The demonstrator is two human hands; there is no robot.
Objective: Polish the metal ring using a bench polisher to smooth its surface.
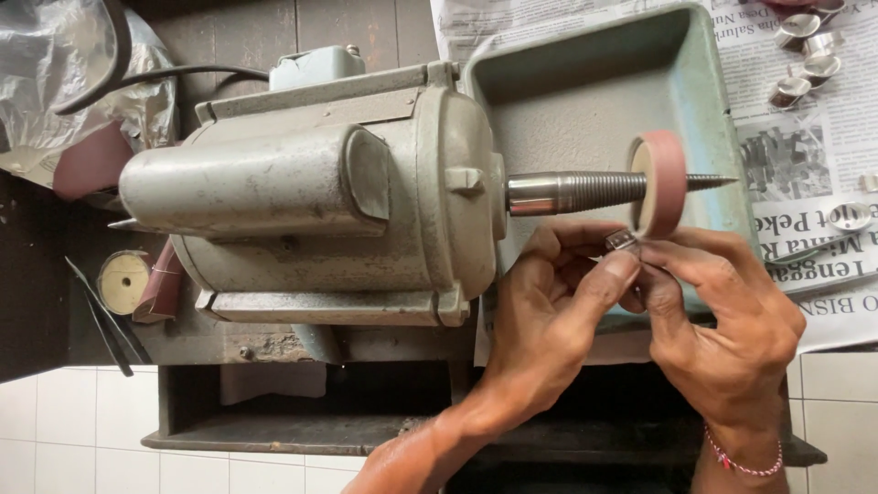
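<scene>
Head view: newspaper (823,174) beneath green tray (713,110)

Bare forearms, red-white braided bracelet (743,462), right wrist

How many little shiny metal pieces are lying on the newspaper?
5 that I can see clearly: three shiny metal pieces clustered at the newspaper's top right, one lower down beside the green tray, one at the right edge. More may lie outside the picture.

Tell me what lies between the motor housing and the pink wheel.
In the head view, only the tapered threaded spindle spans from the motor housing to the pink wheel; behind it is the green tray.
</scene>
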